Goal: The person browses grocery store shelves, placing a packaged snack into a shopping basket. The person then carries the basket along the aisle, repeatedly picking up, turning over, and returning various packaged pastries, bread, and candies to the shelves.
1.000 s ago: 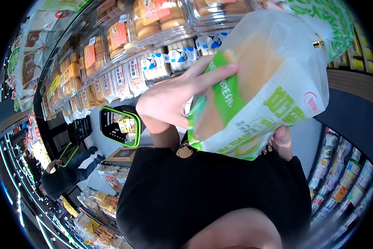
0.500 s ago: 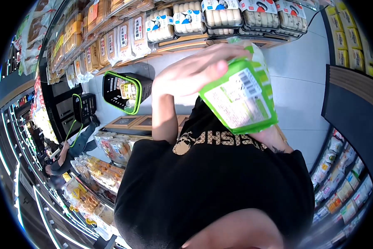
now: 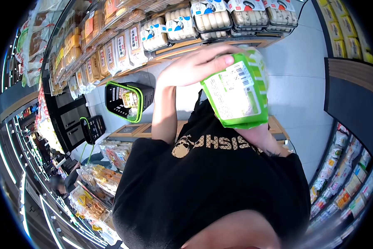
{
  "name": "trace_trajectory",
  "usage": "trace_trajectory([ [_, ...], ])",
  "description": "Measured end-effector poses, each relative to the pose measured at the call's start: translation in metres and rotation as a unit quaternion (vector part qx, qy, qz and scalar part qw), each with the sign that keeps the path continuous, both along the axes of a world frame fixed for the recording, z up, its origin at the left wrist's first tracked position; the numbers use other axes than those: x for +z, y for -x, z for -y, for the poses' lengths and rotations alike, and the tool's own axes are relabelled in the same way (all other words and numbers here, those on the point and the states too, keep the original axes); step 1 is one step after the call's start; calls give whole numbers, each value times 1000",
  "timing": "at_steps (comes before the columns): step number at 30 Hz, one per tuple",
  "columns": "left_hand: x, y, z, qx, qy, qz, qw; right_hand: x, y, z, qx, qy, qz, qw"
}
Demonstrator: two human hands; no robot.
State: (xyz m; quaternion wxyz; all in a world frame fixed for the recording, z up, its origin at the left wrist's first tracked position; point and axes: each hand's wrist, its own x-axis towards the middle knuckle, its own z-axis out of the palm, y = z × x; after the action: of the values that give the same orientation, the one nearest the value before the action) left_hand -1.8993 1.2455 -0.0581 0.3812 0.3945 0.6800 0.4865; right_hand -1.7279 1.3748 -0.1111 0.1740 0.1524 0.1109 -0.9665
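Observation:
A green-and-white plastic food package [image 3: 238, 93] is held up in front of my chest, its white label and barcode facing me. My left hand [image 3: 201, 66] grips its far upper side, with the thumb lying along the edge near the barcode. At its near lower end is my right hand [image 3: 255, 135], holding it from behind and below. Most of that hand's fingers are hidden by the package. I cannot make out what the package contains.
A black basket with a green rim [image 3: 141, 101], holding packaged food, stands on the floor left. Another basket [image 3: 96, 128] is farther left, near a person [image 3: 70, 180]. Trays of white buns [image 3: 180, 27] line the shelf ahead. Bagged baked goods [image 3: 99, 178] are at lower left.
The package has shifted slightly left and turned a little, so its label faces me more squarely. Both hands stay on it. The view has shifted, and the person at left appears lower.

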Motion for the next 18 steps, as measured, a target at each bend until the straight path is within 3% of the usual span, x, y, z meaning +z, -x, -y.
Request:
trace_trajectory([
  [1,6,2,0,-14,-12,20,1000,1,1,0,-24,27,16,999],
  [3,9,6,-4,-21,-82,-94,992,11,-1,-1,-53,-134,56,988],
  [5,17,12,-4,-2,-131,-102,986,5,-6,-3,-72,-234,2,970],
  [7,37,18,-1,34,-145,-110,983,-4,-4,-6,-132,-244,-31,960],
  [11,77,29,4,150,-138,-198,959,10,36,-34,-96,-393,-145,903],
  [13,89,41,8,168,-140,-253,943,36,74,-39,-120,-404,-180,889],
  [14,94,48,11,174,-136,-266,938,51,92,-41,-91,-476,-151,862],
  [18,111,82,26,173,-122,-280,936,106,170,-48,-166,-557,-227,781],
])
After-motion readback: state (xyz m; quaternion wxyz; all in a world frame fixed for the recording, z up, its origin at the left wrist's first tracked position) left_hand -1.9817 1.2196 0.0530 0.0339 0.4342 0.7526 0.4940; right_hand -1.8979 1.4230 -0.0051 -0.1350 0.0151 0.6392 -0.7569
